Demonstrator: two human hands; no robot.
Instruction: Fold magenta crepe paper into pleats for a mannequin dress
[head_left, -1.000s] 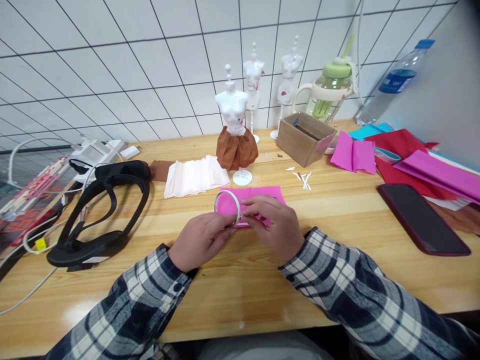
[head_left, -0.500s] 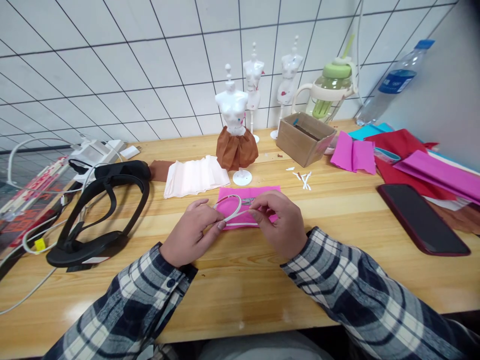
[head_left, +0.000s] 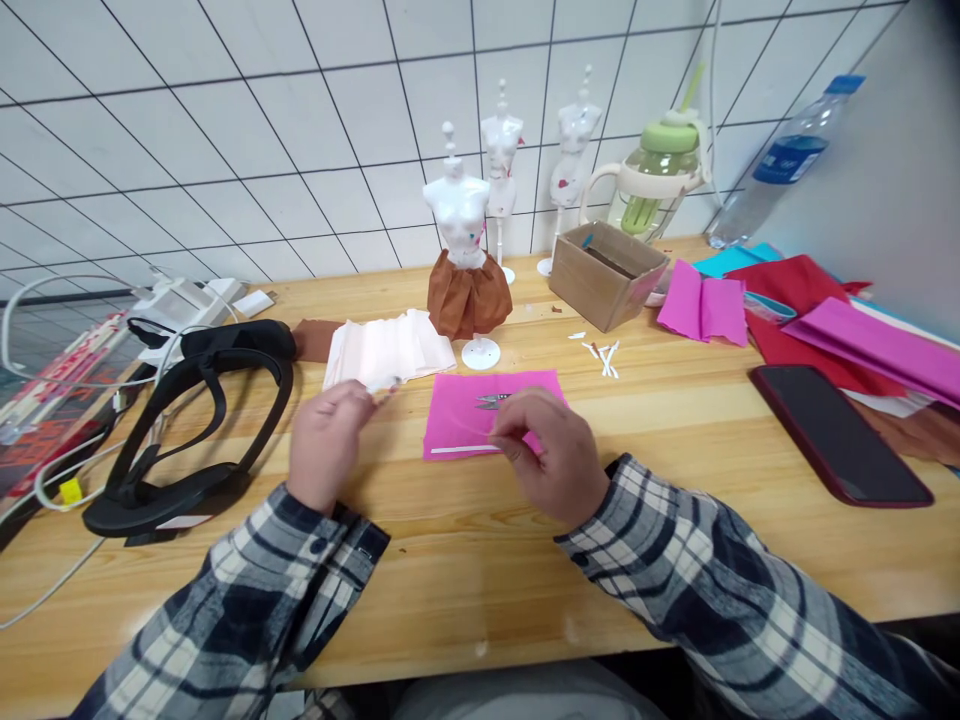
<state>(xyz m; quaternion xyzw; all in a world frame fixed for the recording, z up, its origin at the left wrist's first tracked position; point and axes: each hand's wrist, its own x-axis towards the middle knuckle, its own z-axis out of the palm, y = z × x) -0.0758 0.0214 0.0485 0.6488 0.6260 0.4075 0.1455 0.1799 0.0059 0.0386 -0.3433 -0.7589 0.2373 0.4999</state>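
A pink cloth piece (head_left: 450, 415) lies flat before me, with a white strip of tape (head_left: 465, 449) along its near edge. Small thread snips (head_left: 493, 401) rest on the cloth, partly covered by my right hand (head_left: 551, 455). That hand is closed in a pinch over the cloth's right side, on what looks like the thin end of the tape, faint and blurred. To the left of the cloth, my left hand (head_left: 328, 445) is closed on a narrow roll of white tape (head_left: 384, 385), smeared by motion and mostly hidden by the fingers.
A dress form (head_left: 459, 215) in a brown skirt (head_left: 469, 297) stands behind the cloth, two more forms behind it. Pale folded cloth (head_left: 390, 345) and a black headset (head_left: 202, 440) lie left. Rightward are a cardboard box (head_left: 607, 280), paper scraps (head_left: 602, 355), coloured cloths and a phone (head_left: 840, 433).
My left hand has moved left with the tape roll, away from my right hand, uncovering the pink cloth's left part. The right hand stays nearly in place, still pinched.
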